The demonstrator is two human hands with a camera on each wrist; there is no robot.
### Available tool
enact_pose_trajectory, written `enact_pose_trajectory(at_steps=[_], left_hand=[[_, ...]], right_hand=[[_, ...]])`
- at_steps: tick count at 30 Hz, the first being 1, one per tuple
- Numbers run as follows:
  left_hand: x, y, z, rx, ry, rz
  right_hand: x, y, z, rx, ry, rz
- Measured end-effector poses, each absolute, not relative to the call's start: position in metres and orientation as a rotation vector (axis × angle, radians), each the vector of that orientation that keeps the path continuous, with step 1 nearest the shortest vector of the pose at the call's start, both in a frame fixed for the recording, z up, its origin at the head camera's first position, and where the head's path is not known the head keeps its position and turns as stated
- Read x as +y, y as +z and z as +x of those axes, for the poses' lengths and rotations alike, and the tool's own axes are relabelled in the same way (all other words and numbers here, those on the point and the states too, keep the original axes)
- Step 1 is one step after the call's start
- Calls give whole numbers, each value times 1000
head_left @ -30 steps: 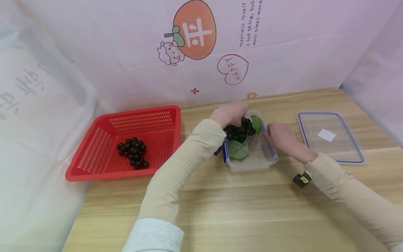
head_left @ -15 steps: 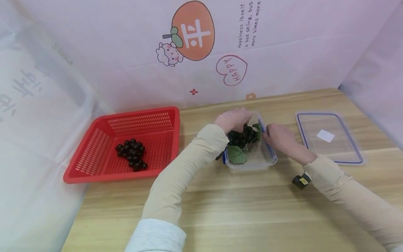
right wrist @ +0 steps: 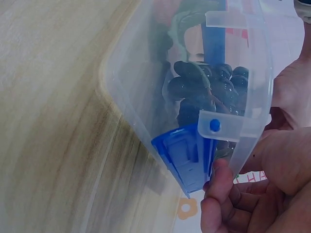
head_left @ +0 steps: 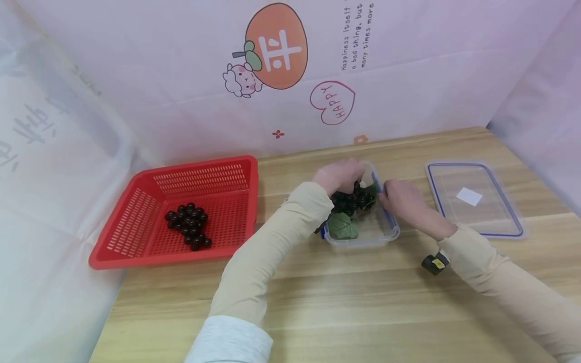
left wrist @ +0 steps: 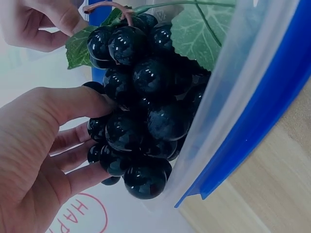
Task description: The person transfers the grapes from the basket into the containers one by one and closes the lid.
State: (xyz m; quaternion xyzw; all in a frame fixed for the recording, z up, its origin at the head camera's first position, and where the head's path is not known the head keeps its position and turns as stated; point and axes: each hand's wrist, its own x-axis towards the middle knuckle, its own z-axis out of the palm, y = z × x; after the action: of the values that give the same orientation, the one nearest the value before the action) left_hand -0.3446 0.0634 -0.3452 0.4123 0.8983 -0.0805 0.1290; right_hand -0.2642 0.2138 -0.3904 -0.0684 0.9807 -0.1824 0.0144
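Note:
A bunch of dark grapes (head_left: 353, 201) with green leaves (head_left: 342, 227) lies in a clear container (head_left: 363, 237) with blue clips at mid-table. My left hand (head_left: 341, 175) grips the bunch from its far side. In the left wrist view the thumb and fingers (left wrist: 68, 109) curl round the grapes (left wrist: 141, 107) beside the container's wall (left wrist: 243, 97). My right hand (head_left: 399, 197) holds the container's right rim. In the right wrist view its fingers (right wrist: 228, 194) pinch the rim beside a blue clip (right wrist: 187, 155), and the grapes (right wrist: 209, 87) show through the wall.
A red basket (head_left: 150, 252) at the left holds a second dark grape bunch (head_left: 188, 227). The container's clear lid (head_left: 472, 199) lies flat at the right. Pink sheeting walls the back and both sides. Bare wooden table (head_left: 345, 302) lies in front.
My left hand has lowered the grape bunch deeper into the container. My right hand has stayed on the right rim.

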Motion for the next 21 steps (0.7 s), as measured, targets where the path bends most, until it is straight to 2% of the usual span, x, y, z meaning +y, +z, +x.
enact_pose_trajectory(at_steps=[14, 21], left_hand=[[59, -342, -338, 2617, -125, 1164], [58, -339, -344, 2621, -133, 1254]], right_hand=[[212, -390, -262, 3053, -575, -202], [214, -390, -263, 3045, -575, -197]])
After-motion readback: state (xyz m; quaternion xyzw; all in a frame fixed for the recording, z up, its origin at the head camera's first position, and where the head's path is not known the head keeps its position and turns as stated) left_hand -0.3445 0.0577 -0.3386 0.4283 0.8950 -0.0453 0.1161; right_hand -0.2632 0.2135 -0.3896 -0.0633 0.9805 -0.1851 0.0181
